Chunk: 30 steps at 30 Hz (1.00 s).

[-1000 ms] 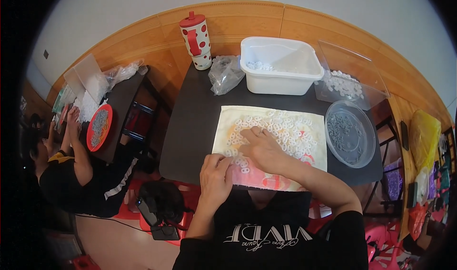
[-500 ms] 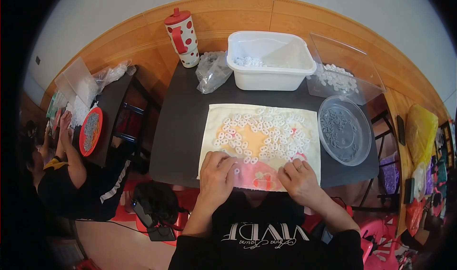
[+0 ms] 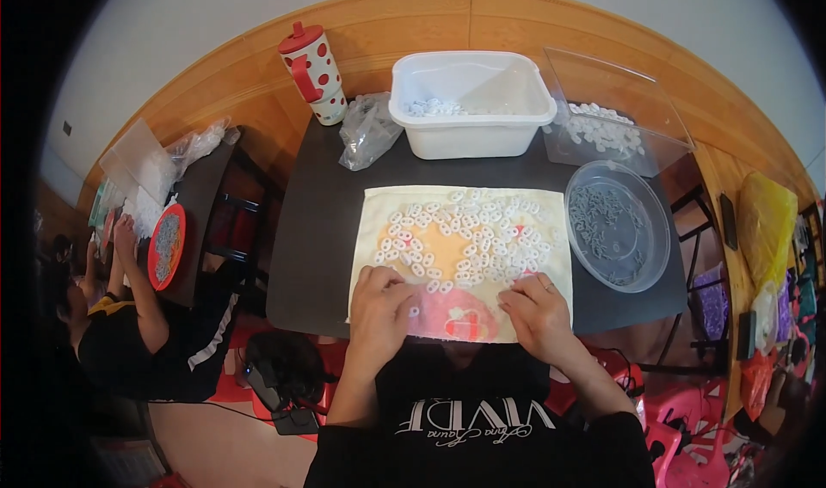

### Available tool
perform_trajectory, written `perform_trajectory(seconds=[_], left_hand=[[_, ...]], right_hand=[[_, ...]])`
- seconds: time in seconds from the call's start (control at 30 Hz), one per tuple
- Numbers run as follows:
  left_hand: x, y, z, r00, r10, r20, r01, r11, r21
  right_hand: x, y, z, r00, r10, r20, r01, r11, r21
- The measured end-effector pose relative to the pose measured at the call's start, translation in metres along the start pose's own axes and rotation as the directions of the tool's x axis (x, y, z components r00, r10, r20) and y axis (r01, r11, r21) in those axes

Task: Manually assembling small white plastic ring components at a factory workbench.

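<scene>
— Where are the hands?
— Both rest on the near edge of the cloth [image 3: 465, 256], which lies flat on the dark worktop [image 3: 318, 221]. The left hand [image 3: 379, 307] lies palm down, fingers curled onto the cloth's near left part; the right hand [image 3: 538, 312] lies on the near right part, fingers bent.
— Are they holding anything?
— I cannot tell; any piece under the fingertips is hidden.
— And the small white rings [image 3: 465, 239]?
— Spread over the middle of the cloth, just beyond both hands, a few touching the fingertips.
— What else is there?
— A white tub [image 3: 469, 101] at the far edge, a clear round dish [image 3: 619, 226] of grey bits to the right, a spotted cup [image 3: 314, 71] far left.
</scene>
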<state>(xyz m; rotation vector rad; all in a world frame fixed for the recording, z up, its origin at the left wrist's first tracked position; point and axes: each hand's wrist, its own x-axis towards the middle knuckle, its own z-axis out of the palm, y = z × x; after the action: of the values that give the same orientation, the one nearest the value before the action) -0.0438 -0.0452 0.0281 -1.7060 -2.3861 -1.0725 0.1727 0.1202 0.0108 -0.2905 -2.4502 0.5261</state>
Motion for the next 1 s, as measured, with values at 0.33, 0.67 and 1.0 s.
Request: perform_trajectory(seconds=[0.33, 0.67, 1.0], left_hand=[[0.006, -0.003, 0.015, 0.999, 0.005, -0.050, -0.016, 0.975, -0.223], [0.007, -0.003, 0.009, 0.989, 0.021, -0.147, -0.057, 0.968, -0.243], [0.004, 0.005, 0.029, 0.953, -0.284, 0.102, 0.228, 0.457, -0.860]], right_hand=[[0.010, -0.009, -0.010, 0.993, -0.004, 0.115, 0.010, 0.999, -0.052], [0.008, -0.004, -0.005, 0.978, -0.096, 0.186, 0.106, 0.993, -0.047], [0.016, -0.010, 0.010, 1.000, 0.016, 0.003, -0.016, 0.933, 0.360]])
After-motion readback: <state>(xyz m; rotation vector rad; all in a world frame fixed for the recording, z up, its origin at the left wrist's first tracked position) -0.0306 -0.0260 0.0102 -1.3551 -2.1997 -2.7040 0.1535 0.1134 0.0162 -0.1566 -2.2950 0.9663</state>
